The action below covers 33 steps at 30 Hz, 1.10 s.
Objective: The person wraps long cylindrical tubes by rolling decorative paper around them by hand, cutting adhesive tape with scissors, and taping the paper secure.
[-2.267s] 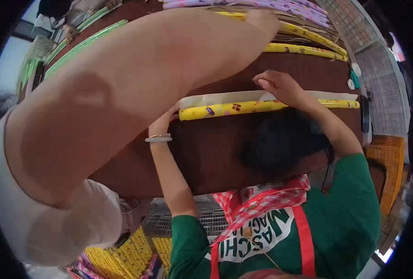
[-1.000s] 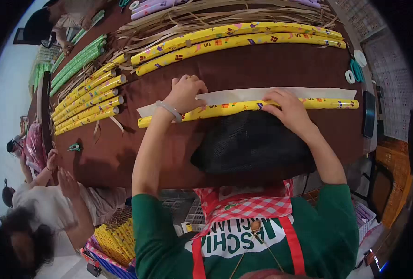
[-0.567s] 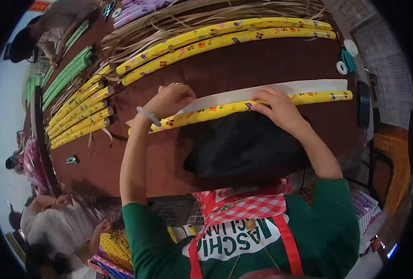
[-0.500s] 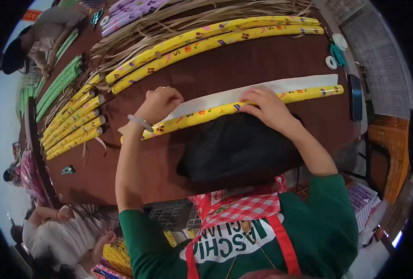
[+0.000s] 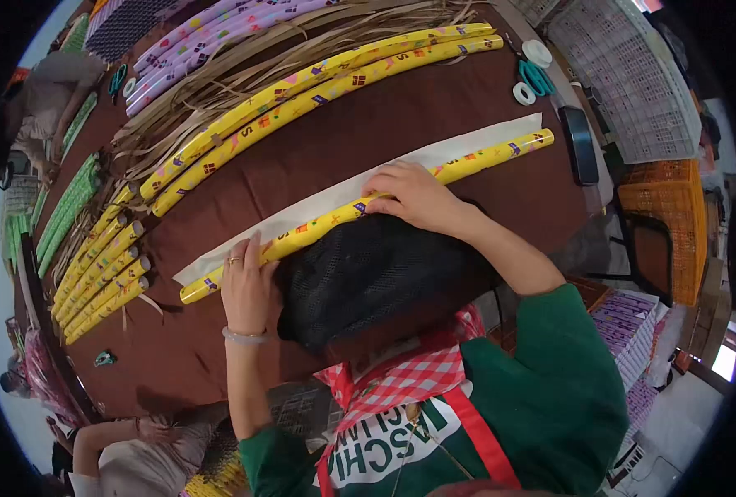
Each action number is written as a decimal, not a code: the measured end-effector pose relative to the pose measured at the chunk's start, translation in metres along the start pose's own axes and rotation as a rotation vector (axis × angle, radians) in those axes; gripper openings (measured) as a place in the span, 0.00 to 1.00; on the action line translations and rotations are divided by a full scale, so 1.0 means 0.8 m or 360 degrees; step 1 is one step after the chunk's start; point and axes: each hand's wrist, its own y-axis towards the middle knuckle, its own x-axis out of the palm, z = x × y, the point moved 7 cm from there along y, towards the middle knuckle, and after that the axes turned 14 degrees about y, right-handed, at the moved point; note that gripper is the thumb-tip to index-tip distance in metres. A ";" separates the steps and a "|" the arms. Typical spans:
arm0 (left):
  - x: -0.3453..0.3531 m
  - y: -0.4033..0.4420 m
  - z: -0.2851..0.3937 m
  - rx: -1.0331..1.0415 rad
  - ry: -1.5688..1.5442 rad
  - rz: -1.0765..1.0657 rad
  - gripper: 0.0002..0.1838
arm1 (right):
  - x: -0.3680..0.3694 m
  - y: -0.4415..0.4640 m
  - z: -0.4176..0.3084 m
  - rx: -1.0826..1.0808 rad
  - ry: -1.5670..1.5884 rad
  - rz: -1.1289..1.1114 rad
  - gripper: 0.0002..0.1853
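A long yellow patterned roll of wrapping paper [image 5: 326, 222] lies slantwise across the brown tabletop in front of me, with a white strip of its sheet [image 5: 301, 207] unrolled along the far side. My left hand [image 5: 246, 286] grips the roll near its left end, fingers over the top and their tips on the white strip. Around the middle, my right hand [image 5: 409, 195] is closed over the roll with bent fingers. A black mesh cloth bundle [image 5: 368, 282] sits between the roll and my body, partly under my right forearm.
Two yellow rolls [image 5: 343, 87] lie farther back, beside brown paper strips [image 5: 219, 99] and purple rolls [image 5: 219, 41]. Several shorter yellow rolls [image 5: 107, 277] are at left. Teal scissors [image 5: 536, 79], tape [image 5: 524, 94] and a dark phone [image 5: 579, 145] lie at right. Other people [image 5: 148, 455] are at left.
My left hand has come down from above the sheet onto the roll near its left end. My right hand stays on the roll's middle. The camera view has shifted.
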 end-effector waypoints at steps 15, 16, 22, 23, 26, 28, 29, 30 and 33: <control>0.023 -0.020 0.002 -0.0303 -0.0024 0.0249 0.14 | 0.014 0.061 -0.085 0.0100 0.0184 -0.0120 0.09; 0.029 -0.020 0.002 -0.0302 0.0070 0.0297 0.12 | 0.027 0.080 -0.110 0.0066 0.0315 -0.0162 0.09; 0.032 -0.021 0.001 -0.0276 0.0295 0.0497 0.08 | 0.187 0.203 -0.154 -0.0143 -0.0186 -0.0494 0.19; 0.032 -0.023 0.001 -0.0267 0.0308 0.0595 0.08 | 0.204 0.213 -0.147 -0.0089 -0.0264 -0.0474 0.21; 0.028 -0.021 -0.008 -0.0329 0.0028 0.0372 0.08 | 0.238 0.224 -0.122 0.0104 -0.0232 -0.0769 0.19; 0.025 -0.022 -0.012 -0.0396 -0.0036 0.0312 0.08 | 0.226 0.220 -0.111 0.0104 -0.0258 -0.0701 0.15; 0.028 -0.023 -0.017 -0.0464 -0.0091 0.0248 0.07 | 0.216 0.217 -0.103 0.0127 -0.0274 -0.0677 0.15; 0.029 -0.025 -0.018 -0.0459 -0.0098 0.0251 0.07 | 0.204 0.213 -0.096 0.0151 -0.0289 -0.0650 0.15; 0.028 -0.027 -0.016 -0.0391 -0.0060 0.0362 0.10 | 0.185 0.199 -0.083 0.0169 -0.0256 -0.0619 0.15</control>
